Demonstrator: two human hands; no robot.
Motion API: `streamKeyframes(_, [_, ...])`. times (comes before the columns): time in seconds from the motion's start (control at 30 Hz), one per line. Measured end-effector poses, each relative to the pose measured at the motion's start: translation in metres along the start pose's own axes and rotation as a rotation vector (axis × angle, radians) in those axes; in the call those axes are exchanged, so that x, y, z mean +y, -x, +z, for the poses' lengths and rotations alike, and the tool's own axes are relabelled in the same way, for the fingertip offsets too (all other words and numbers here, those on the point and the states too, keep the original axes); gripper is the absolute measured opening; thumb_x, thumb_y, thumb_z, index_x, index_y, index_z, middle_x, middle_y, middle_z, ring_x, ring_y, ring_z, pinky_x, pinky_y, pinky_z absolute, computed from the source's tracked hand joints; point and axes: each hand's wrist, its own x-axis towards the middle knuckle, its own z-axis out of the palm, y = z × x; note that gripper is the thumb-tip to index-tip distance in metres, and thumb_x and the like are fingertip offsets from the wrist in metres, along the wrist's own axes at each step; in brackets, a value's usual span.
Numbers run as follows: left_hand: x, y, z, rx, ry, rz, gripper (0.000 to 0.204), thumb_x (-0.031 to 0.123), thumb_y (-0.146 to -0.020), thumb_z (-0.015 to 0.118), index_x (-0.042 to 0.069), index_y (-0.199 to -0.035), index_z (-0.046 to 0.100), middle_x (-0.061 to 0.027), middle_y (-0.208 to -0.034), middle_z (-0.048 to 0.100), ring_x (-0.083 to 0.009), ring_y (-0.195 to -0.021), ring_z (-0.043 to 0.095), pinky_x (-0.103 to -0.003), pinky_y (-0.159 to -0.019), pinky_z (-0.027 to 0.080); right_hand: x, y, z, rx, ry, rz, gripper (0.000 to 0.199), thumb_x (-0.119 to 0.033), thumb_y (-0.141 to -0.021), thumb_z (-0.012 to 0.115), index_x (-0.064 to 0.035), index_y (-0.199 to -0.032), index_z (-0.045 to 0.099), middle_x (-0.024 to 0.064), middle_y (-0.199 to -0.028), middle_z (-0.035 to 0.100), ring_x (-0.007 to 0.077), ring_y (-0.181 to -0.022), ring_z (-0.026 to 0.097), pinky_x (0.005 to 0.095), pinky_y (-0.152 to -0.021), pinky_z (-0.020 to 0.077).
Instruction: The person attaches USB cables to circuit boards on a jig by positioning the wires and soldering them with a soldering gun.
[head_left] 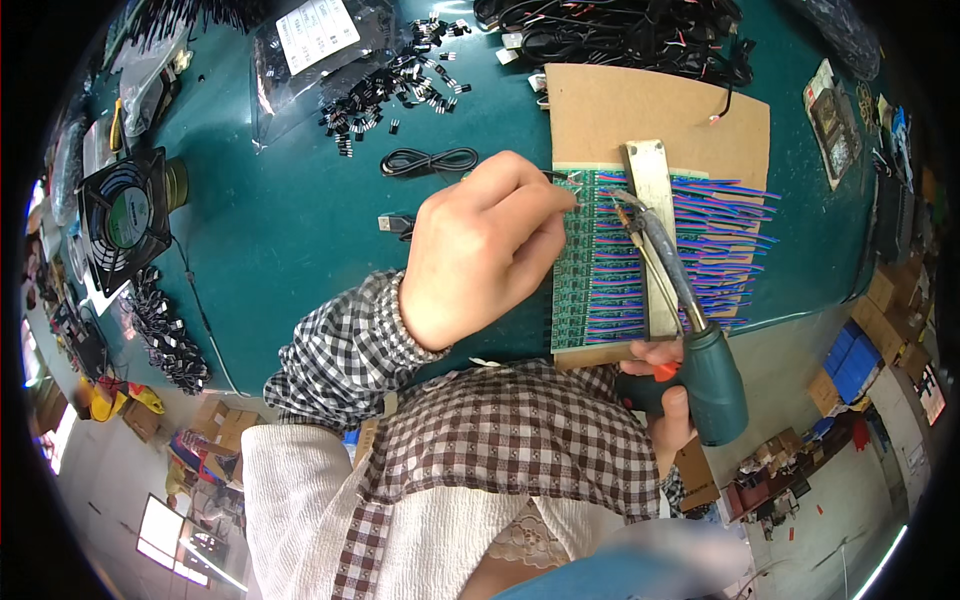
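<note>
Green table (300,220) beneath, cardboard (660,110) bears the circuit boards (572,270) — a metal bar (652,180) crosses their wires (712,238), probably weighing them flat. Left hand (490,240), fingers narrow, apparently holds a dark cable (557,175) against the boards; right hand (676,408) grips a soldering iron (715,390) — tip nearby.

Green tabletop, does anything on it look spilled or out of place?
Possibly: the small black components with pale ends lie strewn loosely by the plastic bag, pointing every way, as if spilled, though that may be deliberate.
</note>
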Motion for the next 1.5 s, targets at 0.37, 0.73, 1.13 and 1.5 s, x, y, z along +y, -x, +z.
streamKeyframes(0.37, [0.003,0.004,0.002,-0.02,-0.167,0.089,0.025,-0.001,-0.075,0.076,0.004,-0.1,0.072,-0.0059,-0.091,0.059,-0.0209,-0.07,0.064,-0.034,-0.06,0.053,0.001,-0.001,-0.005,-0.056,-0.031,-0.005,0.06,-0.042,-0.093,0.074,0.0106,-0.117,0.057,0.0199,-0.102,0.065,0.0305,-0.098,0.07,0.0428,-0.078,0.0666])
streamKeyframes(0.73, [0.005,0.006,0.001,-0.051,-0.185,0.114,0.033,-0.009,-0.073,0.076,0.001,-0.104,0.074,-0.0081,-0.091,0.062,-0.0212,-0.073,0.065,-0.032,-0.061,0.053,0.001,-0.001,-0.006,-0.101,-0.006,-0.012,0.049,-0.038,-0.093,0.074,0.0071,-0.107,0.06,0.0194,-0.096,0.066,0.0286,-0.091,0.069,0.0413,-0.082,0.0614])
streamKeyframes(1.13, [0.007,0.003,0.001,-0.038,-0.215,0.13,0.031,-0.008,-0.073,0.076,0.002,-0.102,0.074,-0.0075,-0.089,0.063,-0.0208,-0.071,0.065,-0.032,-0.06,0.053,0.005,0.001,-0.006,-0.084,0.013,-0.039,0.047,-0.036,-0.094,0.073,0.0068,-0.105,0.059,0.0192,-0.095,0.066,0.0281,-0.089,0.069,0.041,-0.082,0.0609])
streamKeyframes(1.5, [0.005,-0.01,-0.002,-0.053,0.099,-0.241,0.011,-0.001,-0.081,0.075,0.005,-0.086,0.069,-0.0047,-0.077,0.059,-0.0132,-0.059,0.059,-0.027,-0.055,0.049,-0.001,0.0,-0.001,0.003,-0.04,0.006,0.058,-0.048,-0.091,0.073,0.0054,-0.107,0.057,0.0178,-0.09,0.064,0.0268,-0.085,0.067,0.0408,-0.076,0.0626])
